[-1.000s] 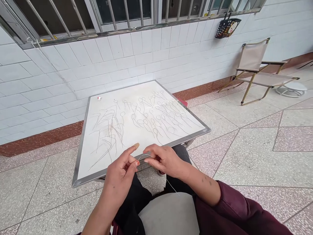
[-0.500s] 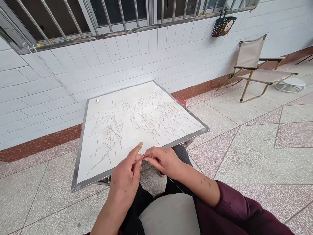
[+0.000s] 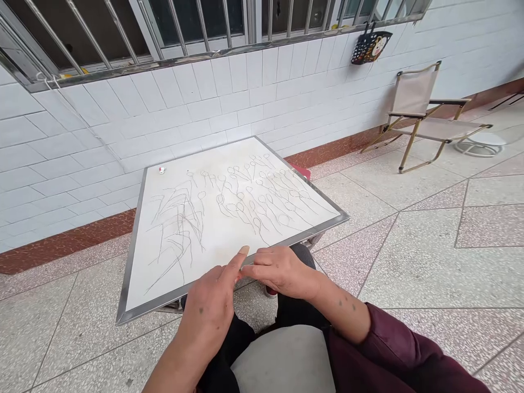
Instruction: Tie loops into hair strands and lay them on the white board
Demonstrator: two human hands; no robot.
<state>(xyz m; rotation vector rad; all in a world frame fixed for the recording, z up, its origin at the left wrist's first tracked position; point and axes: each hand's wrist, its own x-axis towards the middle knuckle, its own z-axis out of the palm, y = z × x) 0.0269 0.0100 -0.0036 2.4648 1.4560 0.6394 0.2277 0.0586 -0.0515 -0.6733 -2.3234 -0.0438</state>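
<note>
My left hand (image 3: 213, 303) is closed at the near edge of the white table (image 3: 229, 234), its index finger pointing forward. Against its fingertips, my right hand (image 3: 280, 271) is closed in a pinch. Something small and reddish shows between the two hands, too small and covered to name. On the tabletop, several thin dark looped wires (image 3: 257, 222) lie at the middle and right. Straighter and bent wire pieces (image 3: 180, 218) form a loose tangle on the left part. A small red and white object (image 3: 162, 171) sits at the far left corner.
A grey cloth (image 3: 286, 360) covers my lap. Behind the table is a tiled wall (image 3: 204, 109) with a barred window. A basket (image 3: 370, 46) hangs on it. To the right stand a folding chair (image 3: 415, 95) and a round white stool (image 3: 481, 143). Something red shows behind the table.
Both hands have turned slightly, and my left fingertip has moved a little right and down. My right fingers are curled closer over the pinch. The view has shifted slightly.
</note>
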